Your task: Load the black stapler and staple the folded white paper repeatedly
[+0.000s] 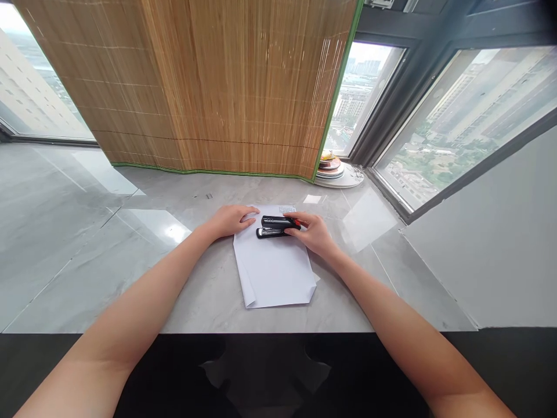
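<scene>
A black stapler [278,226] with a red spot near its back end lies sideways over the upper part of a stack of white paper [276,267]. My right hand [314,233] is closed on the stapler's back end, thumb below and fingers above. The stapler's jaws point left and stand apart. My left hand [232,221] rests on the upper left edge of the paper, thumb and fingers stretched out and apart, holding nothing. The paper's lower corners are folded or curled. Some small print [287,209] shows at its top edge.
The paper lies on a glossy grey marble-look sill [187,307]. A bamboo blind [226,87] with green edging hangs behind it. Stacked plates [339,176] stand in the back right corner by the windows. A small grey piece [209,196] lies left of the paper.
</scene>
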Demonstrator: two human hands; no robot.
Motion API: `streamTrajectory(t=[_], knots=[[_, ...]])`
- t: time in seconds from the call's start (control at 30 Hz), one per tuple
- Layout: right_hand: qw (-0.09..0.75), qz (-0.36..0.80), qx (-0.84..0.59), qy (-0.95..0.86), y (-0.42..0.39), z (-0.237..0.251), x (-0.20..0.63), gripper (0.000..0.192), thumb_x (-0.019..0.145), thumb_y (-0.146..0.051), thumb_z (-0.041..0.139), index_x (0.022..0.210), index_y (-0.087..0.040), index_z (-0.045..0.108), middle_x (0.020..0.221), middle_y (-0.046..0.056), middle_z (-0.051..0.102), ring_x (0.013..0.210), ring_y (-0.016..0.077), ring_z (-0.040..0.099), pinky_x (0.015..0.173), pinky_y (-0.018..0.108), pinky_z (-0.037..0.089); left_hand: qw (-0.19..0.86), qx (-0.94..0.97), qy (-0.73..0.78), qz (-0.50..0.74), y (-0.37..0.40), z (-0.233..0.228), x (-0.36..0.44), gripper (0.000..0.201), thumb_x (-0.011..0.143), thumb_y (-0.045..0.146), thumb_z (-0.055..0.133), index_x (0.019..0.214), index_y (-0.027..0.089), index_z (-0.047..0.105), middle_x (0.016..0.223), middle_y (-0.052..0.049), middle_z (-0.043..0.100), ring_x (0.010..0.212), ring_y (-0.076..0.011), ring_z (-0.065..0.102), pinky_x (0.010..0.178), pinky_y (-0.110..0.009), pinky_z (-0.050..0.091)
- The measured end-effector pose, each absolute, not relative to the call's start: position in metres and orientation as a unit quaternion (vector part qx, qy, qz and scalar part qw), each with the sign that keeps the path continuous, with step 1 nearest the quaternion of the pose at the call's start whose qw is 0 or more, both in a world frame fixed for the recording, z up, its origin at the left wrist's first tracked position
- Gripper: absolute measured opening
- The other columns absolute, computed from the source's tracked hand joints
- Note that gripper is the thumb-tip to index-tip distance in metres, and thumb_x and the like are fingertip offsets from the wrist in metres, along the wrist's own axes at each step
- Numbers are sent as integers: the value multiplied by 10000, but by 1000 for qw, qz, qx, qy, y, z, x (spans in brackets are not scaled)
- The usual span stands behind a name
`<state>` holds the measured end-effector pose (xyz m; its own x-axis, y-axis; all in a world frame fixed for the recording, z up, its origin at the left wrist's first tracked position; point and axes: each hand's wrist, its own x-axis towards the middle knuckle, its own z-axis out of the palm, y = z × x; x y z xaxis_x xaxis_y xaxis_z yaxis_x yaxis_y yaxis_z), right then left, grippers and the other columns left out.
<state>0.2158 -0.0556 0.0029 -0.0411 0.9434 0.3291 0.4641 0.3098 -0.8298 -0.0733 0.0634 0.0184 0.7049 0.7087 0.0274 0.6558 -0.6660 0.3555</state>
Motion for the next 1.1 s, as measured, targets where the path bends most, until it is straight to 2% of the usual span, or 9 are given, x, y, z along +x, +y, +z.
streamTrajectory(t=[0.13,0.2,0.27,0.43,0.57,0.7,0.97,1.03,1.1], knots=[[489,198,-535,-660,-60,15,222,206,883,-383,776,1018,-238,833,1006,54,765,916,218,676,875,372,556,178,910,356,118,62,22,-80,252,994,407,569,1120,246,718,732,12,606,665,-177,541,654,-310,349],[503,180,-563,-630,-62,19,224,267,952,-378,642,826,-221,818,834,42,698,786,189,622,759,335,504,203,909,331,149,60,25,-82,169,973,383,590,982,231,663,692,27,539,630,-158,477,658,-308,347],[507,190,-584,-605,-62,21,226,351,948,-357,585,710,-213,798,718,30,633,711,175,581,693,321,451,253,906,296,167,57,27,-83,188,970,416,621,940,230,623,677,40,491,622,-148,440,660,-302,353],[510,225,-590,-584,-61,18,225,316,881,-336,588,654,-204,764,661,4,572,653,151,511,664,310,391,319,909,248,101,55,30,-79,360,885,547,778,1000,240,632,687,49,532,624,-147,460,640,-299,340],[506,224,-610,-568,-62,16,220,369,846,-323,572,519,-230,429,594,-41,309,599,119,302,602,305,266,304,916,254,69,56,31,-77,398,866,576,796,931,238,596,712,44,559,645,-147,481,642,-300,335],[501,211,-612,-574,-62,14,216,392,814,-305,544,616,-247,210,655,-39,187,642,117,188,601,320,163,315,909,265,69,56,31,-76,434,839,578,811,919,239,552,735,37,563,665,-154,491,652,-302,345],[493,177,-617,-587,-59,12,213,411,850,-344,549,620,-246,223,627,-36,212,623,124,227,578,313,212,318,909,259,78,62,24,-79,476,815,575,843,950,250,521,819,18,544,725,-173,487,676,-302,363],[501,182,-607,-589,-59,12,214,425,930,-399,559,598,-241,346,613,-28,346,612,132,342,586,301,304,314,913,252,71,61,25,-79,461,834,576,829,965,249,531,831,16,547,733,-176,492,684,-304,371],[506,206,-579,-606,-58,13,216,374,975,-480,594,695,-232,576,742,7,593,698,159,527,665,297,439,305,918,246,63,60,28,-80,442,846,568,818,983,248,546,853,9,567,753,-181,507,691,-306,375]])
